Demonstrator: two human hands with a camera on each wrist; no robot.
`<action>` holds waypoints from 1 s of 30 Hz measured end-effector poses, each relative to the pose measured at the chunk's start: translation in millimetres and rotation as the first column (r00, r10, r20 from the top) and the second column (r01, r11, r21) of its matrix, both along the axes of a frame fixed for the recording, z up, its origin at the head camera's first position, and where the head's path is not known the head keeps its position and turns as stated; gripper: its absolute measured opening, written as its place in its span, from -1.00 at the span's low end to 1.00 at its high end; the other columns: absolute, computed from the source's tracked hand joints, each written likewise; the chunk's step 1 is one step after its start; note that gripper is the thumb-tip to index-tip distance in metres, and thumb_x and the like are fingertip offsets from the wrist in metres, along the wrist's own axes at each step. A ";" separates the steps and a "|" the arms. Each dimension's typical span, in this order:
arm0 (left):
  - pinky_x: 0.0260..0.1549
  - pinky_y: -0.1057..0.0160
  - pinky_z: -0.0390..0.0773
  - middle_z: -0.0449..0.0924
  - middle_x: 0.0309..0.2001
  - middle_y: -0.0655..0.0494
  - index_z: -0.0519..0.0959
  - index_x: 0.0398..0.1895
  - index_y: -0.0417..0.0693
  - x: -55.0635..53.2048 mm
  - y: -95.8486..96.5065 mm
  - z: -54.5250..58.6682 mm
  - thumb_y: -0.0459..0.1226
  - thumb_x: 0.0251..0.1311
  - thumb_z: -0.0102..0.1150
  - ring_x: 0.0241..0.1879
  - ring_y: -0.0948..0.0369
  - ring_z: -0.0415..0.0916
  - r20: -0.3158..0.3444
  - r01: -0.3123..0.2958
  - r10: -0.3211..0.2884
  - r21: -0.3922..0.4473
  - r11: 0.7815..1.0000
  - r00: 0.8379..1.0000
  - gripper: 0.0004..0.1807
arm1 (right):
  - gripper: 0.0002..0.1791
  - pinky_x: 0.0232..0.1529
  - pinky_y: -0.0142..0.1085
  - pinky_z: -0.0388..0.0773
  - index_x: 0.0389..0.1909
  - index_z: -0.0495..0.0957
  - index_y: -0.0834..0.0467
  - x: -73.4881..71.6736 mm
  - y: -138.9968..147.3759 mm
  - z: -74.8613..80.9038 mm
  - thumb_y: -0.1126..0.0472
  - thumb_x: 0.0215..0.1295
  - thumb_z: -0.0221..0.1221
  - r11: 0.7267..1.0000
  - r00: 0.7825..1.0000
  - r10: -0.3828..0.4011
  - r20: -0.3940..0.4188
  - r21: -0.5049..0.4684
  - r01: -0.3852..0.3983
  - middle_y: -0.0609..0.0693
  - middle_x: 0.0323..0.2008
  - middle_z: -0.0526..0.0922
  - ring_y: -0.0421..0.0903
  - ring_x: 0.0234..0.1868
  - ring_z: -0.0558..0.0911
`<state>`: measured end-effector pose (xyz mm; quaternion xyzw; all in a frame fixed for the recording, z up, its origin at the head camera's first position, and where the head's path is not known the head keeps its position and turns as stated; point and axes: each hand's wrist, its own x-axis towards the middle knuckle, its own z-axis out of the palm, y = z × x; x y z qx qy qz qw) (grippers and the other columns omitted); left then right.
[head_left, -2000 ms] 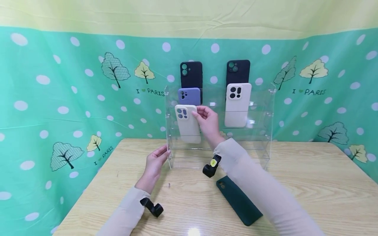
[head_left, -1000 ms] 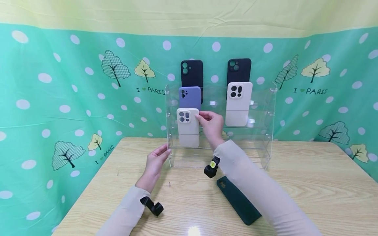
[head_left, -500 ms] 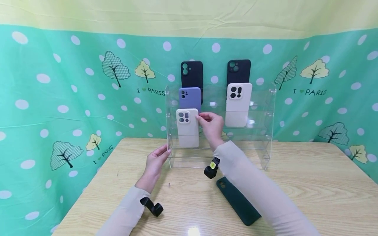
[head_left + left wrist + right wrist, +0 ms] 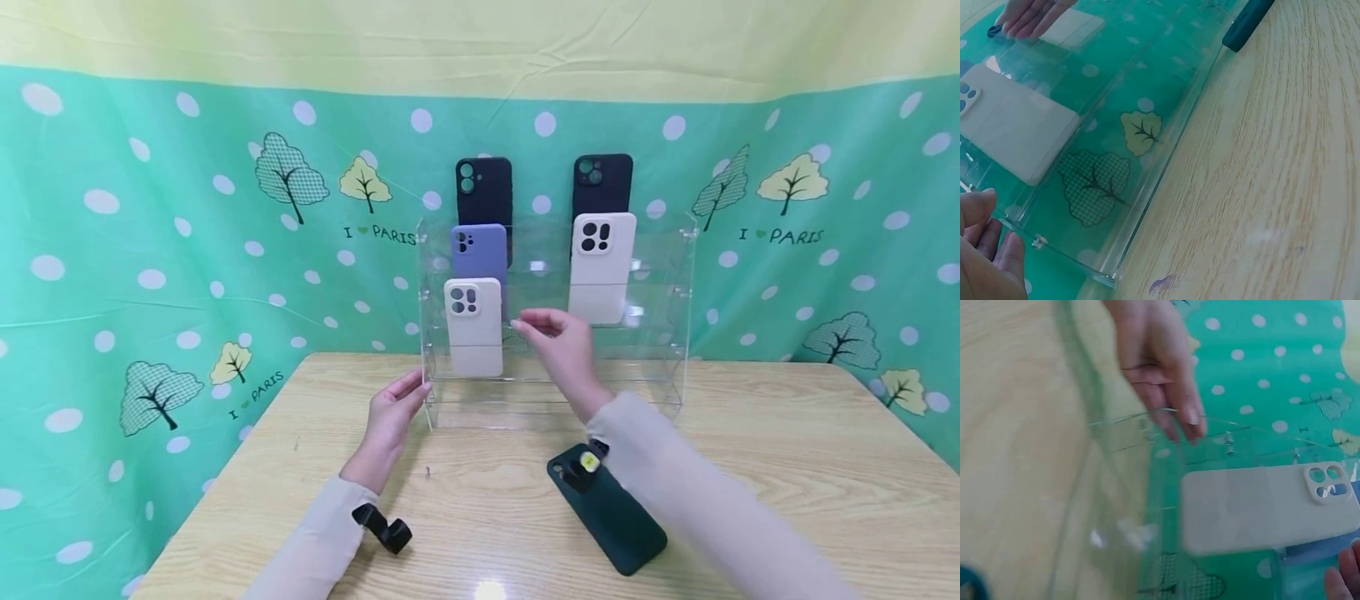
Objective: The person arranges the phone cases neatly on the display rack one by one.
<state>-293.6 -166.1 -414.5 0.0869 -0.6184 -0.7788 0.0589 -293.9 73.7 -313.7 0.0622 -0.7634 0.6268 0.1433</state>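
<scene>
A clear acrylic display stand (image 4: 480, 414) stands upright on the table. Thumb and fingers of my left hand (image 4: 388, 425) pinch the edge of its left side panel, as the right wrist view also shows. A white phone case (image 4: 475, 360) leans in a lower tier on the left, in front of a purple phone case (image 4: 478, 252). Just right of that white case, apart from it, is my right hand (image 4: 561, 350), fingers loosely curled with nothing between them. On the table below, a dark green phone case (image 4: 618, 521) lies flat, partly covered by the right wrist camera.
Behind the purple case rises a black phone case (image 4: 483, 200). On the stand's right side another white phone case (image 4: 602, 275) leans before a second black phone case (image 4: 602, 187). A patterned green cloth (image 4: 180, 292) hangs behind the wooden table (image 4: 795, 450).
The white phone case lowered into the left tier and straightened up. My right hand has let go of it and moved right and down. The left hand stays on the stand.
</scene>
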 end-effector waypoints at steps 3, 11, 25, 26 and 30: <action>-0.06 0.46 0.53 0.52 0.12 -0.12 0.42 0.16 -0.30 1.0 -0.4 -0.1 -0.45 0.14 0.20 -0.19 0.41 0.59 0.002 -0.002 0.002 0.002 1.000 1.000 -0.52 | -0.68 -0.19 -0.42 0.60 -0.13 0.64 0.15 16.2 15.1 -9.8 0.08 0.12 0.33 0.997 0.998 0.060 0.007 0.055 -0.061 0.02 -0.14 0.68 -0.13 -0.15 0.63; -0.06 0.45 0.53 0.53 0.11 -0.12 0.43 0.16 -0.31 1.6 -0.8 -0.5 -0.45 0.14 0.19 -0.20 0.40 0.59 -0.004 0.000 0.000 -0.001 1.000 1.000 -0.53 | -0.63 -0.04 -0.26 0.60 -0.06 0.61 0.18 52.2 51.2 -48.5 0.05 0.19 0.28 0.972 0.981 0.130 0.145 0.178 -0.155 0.06 -0.11 0.68 -0.08 -0.10 0.64; -0.07 0.46 0.54 0.48 0.15 -0.16 0.42 0.16 -0.30 0.3 0.9 -0.1 -0.43 0.13 0.22 -0.19 0.38 0.60 -0.008 0.000 0.000 0.017 1.000 1.000 -0.51 | -0.42 0.26 0.12 0.26 0.13 0.48 0.22 83.1 91.2 -99.4 0.00 0.14 0.30 0.903 0.958 0.124 0.258 0.372 -0.217 0.16 0.11 0.54 0.14 0.18 0.44; -0.07 0.45 0.54 0.49 0.14 -0.15 0.42 0.16 -0.31 0.2 0.8 -0.1 -0.44 0.13 0.22 -0.18 0.38 0.60 -0.008 -0.003 0.003 0.022 1.000 1.000 -0.52 | -0.39 0.27 0.13 0.25 0.15 0.46 0.22 83.5 92.0 -101.1 0.00 0.12 0.32 0.899 0.954 0.134 0.267 0.372 -0.230 0.17 0.13 0.51 0.15 0.20 0.42; -0.08 0.45 0.55 0.57 0.06 -0.07 0.43 0.15 -0.32 0.7 0.3 -0.5 -0.47 0.12 0.21 -0.20 0.38 0.61 -0.009 -0.012 0.012 0.036 0.999 1.000 -0.53 | -0.24 0.24 0.11 0.30 0.24 0.37 0.24 84.8 92.5 -106.1 0.03 0.04 0.38 0.888 0.928 0.188 0.322 0.349 -0.301 0.24 0.21 0.43 0.22 0.24 0.37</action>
